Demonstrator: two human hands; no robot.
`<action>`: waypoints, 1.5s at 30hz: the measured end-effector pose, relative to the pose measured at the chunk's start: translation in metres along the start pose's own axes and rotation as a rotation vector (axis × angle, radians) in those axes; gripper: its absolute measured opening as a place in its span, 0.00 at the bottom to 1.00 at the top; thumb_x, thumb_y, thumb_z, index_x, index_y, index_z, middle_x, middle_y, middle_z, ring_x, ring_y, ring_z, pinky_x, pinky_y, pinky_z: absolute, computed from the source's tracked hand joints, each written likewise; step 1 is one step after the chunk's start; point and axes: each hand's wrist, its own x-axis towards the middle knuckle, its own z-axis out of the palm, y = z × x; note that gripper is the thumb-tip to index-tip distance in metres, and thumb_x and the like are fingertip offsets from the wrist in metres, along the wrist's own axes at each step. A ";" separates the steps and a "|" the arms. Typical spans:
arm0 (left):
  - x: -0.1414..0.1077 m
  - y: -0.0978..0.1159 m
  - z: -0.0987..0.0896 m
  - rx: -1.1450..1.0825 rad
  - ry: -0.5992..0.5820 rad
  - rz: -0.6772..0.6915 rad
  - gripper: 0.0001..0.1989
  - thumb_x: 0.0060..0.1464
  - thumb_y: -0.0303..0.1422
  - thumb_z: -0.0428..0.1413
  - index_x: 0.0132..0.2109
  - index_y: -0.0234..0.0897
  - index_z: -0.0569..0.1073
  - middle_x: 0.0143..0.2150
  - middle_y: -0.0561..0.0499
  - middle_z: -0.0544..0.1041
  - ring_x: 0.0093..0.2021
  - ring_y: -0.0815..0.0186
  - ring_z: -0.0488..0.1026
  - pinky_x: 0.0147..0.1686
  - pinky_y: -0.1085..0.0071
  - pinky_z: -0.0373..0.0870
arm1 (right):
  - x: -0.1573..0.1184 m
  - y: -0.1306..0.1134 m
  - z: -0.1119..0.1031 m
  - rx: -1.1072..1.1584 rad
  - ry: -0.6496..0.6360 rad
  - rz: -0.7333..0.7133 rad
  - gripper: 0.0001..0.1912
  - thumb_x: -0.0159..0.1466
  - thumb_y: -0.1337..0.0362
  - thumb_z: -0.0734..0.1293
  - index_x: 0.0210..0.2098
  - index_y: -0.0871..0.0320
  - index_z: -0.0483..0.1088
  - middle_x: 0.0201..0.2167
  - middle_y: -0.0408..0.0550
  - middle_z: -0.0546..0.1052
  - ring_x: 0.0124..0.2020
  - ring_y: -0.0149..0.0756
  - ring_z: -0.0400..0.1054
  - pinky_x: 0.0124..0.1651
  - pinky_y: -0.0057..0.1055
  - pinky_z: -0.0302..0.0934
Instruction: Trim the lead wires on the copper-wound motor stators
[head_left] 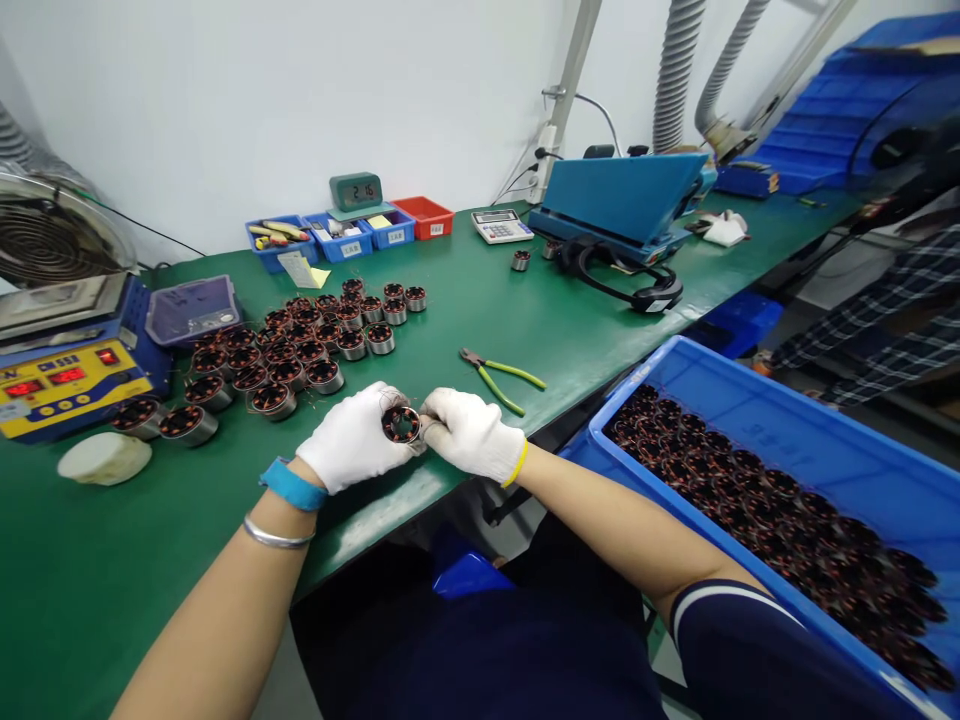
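White-gloved left hand (351, 442): fingers curled around silver-rimmed, copper-wound ring (402, 439), over green desk (450, 300) near front edge. White-gloved right hand (474, 434): fingers bent at ring's right side, can't tell grip. Green-handled metal pliers (480, 364) beyond.

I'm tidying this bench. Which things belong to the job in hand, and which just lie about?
Job, apparently: coil between left hand and right hand, benchtop coils, blue crate of coils, probably pliers.
Lying about, seemingly: headset, calculator, clock.
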 end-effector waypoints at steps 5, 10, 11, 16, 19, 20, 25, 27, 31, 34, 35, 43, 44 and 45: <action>0.000 0.002 0.009 0.235 0.439 0.200 0.15 0.43 0.35 0.56 0.40 0.33 0.72 0.37 0.44 0.74 0.36 0.56 0.73 0.35 0.63 0.69 | 0.003 -0.002 -0.005 0.848 -0.051 0.275 0.07 0.60 0.69 0.58 0.27 0.59 0.63 0.20 0.39 0.68 0.18 0.24 0.62 0.25 0.23 0.61; -0.003 0.004 0.014 0.346 0.574 0.300 0.15 0.41 0.33 0.57 0.40 0.34 0.72 0.35 0.45 0.75 0.35 0.56 0.74 0.33 0.63 0.69 | -0.002 -0.005 -0.018 0.756 -0.103 0.265 0.06 0.59 0.67 0.62 0.26 0.59 0.65 0.22 0.41 0.73 0.17 0.25 0.66 0.19 0.21 0.59; -0.003 0.004 0.015 0.353 0.590 0.307 0.15 0.41 0.33 0.57 0.40 0.34 0.71 0.35 0.45 0.75 0.35 0.56 0.73 0.32 0.63 0.69 | -0.003 -0.006 -0.020 0.715 -0.105 0.261 0.05 0.59 0.66 0.63 0.27 0.59 0.65 0.22 0.41 0.73 0.17 0.26 0.66 0.18 0.21 0.59; -0.004 0.007 0.017 0.210 0.623 0.315 0.16 0.39 0.33 0.57 0.40 0.35 0.71 0.36 0.45 0.74 0.34 0.58 0.73 0.33 0.63 0.70 | -0.006 -0.006 -0.022 0.935 -0.118 0.242 0.06 0.57 0.66 0.63 0.25 0.59 0.63 0.17 0.38 0.72 0.13 0.24 0.64 0.16 0.20 0.60; -0.005 0.009 0.014 -0.089 0.472 0.205 0.20 0.39 0.36 0.59 0.42 0.37 0.70 0.39 0.46 0.74 0.39 0.58 0.74 0.41 0.62 0.71 | -0.009 -0.002 -0.018 1.099 -0.090 0.222 0.07 0.55 0.63 0.65 0.25 0.59 0.63 0.16 0.38 0.72 0.12 0.25 0.64 0.15 0.20 0.60; -0.005 0.010 0.012 -0.237 0.354 0.152 0.24 0.38 0.39 0.61 0.45 0.37 0.70 0.41 0.45 0.74 0.42 0.57 0.74 0.42 0.61 0.71 | -0.010 0.000 -0.018 1.124 -0.081 0.217 0.08 0.54 0.62 0.66 0.25 0.60 0.64 0.16 0.38 0.72 0.12 0.25 0.64 0.14 0.20 0.60; -0.003 0.012 -0.002 -1.164 -0.414 -0.197 0.49 0.36 0.69 0.44 0.53 0.31 0.65 0.39 0.39 0.77 0.33 0.54 0.75 0.25 0.61 0.72 | -0.021 0.000 -0.022 1.193 -0.062 0.181 0.11 0.52 0.60 0.69 0.25 0.60 0.65 0.17 0.39 0.73 0.14 0.25 0.65 0.17 0.20 0.62; -0.001 0.016 -0.004 -1.265 -0.577 -0.358 0.52 0.38 0.71 0.31 0.46 0.28 0.69 0.28 0.39 0.76 0.18 0.61 0.69 0.15 0.67 0.62 | -0.024 -0.001 -0.024 1.171 -0.088 0.185 0.11 0.52 0.61 0.69 0.25 0.61 0.65 0.17 0.40 0.73 0.15 0.25 0.66 0.17 0.20 0.62; -0.004 0.028 -0.004 -1.032 -0.492 -0.379 0.35 0.50 0.63 0.39 0.33 0.33 0.71 0.19 0.48 0.71 0.13 0.70 0.59 0.12 0.73 0.53 | -0.028 0.000 -0.020 1.137 -0.159 0.223 0.10 0.53 0.61 0.68 0.25 0.61 0.66 0.18 0.41 0.74 0.14 0.26 0.66 0.17 0.21 0.63; -0.011 0.031 -0.001 -0.710 -0.028 -0.136 0.19 0.51 0.49 0.52 0.37 0.36 0.72 0.30 0.49 0.76 0.27 0.65 0.72 0.27 0.69 0.70 | -0.028 0.002 -0.015 1.203 -0.152 0.284 0.10 0.52 0.61 0.69 0.25 0.61 0.65 0.17 0.40 0.73 0.13 0.25 0.65 0.15 0.20 0.61; -0.013 0.031 0.001 -0.572 0.143 -0.036 0.18 0.49 0.45 0.55 0.40 0.36 0.73 0.35 0.48 0.77 0.33 0.62 0.74 0.35 0.67 0.72 | -0.028 0.003 -0.014 1.253 -0.143 0.303 0.11 0.51 0.60 0.69 0.24 0.60 0.64 0.16 0.39 0.72 0.12 0.25 0.64 0.14 0.20 0.60; -0.018 0.029 0.011 -0.699 0.363 0.055 0.36 0.44 0.60 0.52 0.50 0.34 0.67 0.44 0.38 0.75 0.38 0.55 0.75 0.37 0.58 0.74 | -0.039 -0.003 -0.025 1.329 -0.127 0.236 0.15 0.50 0.58 0.71 0.24 0.61 0.64 0.15 0.40 0.72 0.12 0.25 0.63 0.14 0.20 0.59; -0.016 0.031 0.009 -0.878 0.142 -0.067 0.38 0.47 0.63 0.44 0.49 0.33 0.67 0.41 0.38 0.76 0.34 0.56 0.75 0.31 0.60 0.73 | -0.040 -0.003 -0.026 1.268 -0.122 0.227 0.14 0.50 0.58 0.71 0.24 0.61 0.64 0.16 0.40 0.72 0.13 0.25 0.64 0.14 0.19 0.59; -0.015 0.034 0.007 -1.008 -0.135 -0.167 0.39 0.49 0.63 0.38 0.46 0.32 0.68 0.36 0.39 0.77 0.28 0.58 0.74 0.25 0.62 0.71 | -0.041 -0.003 -0.027 1.214 -0.114 0.225 0.14 0.51 0.58 0.71 0.24 0.61 0.65 0.16 0.40 0.73 0.13 0.25 0.65 0.15 0.19 0.60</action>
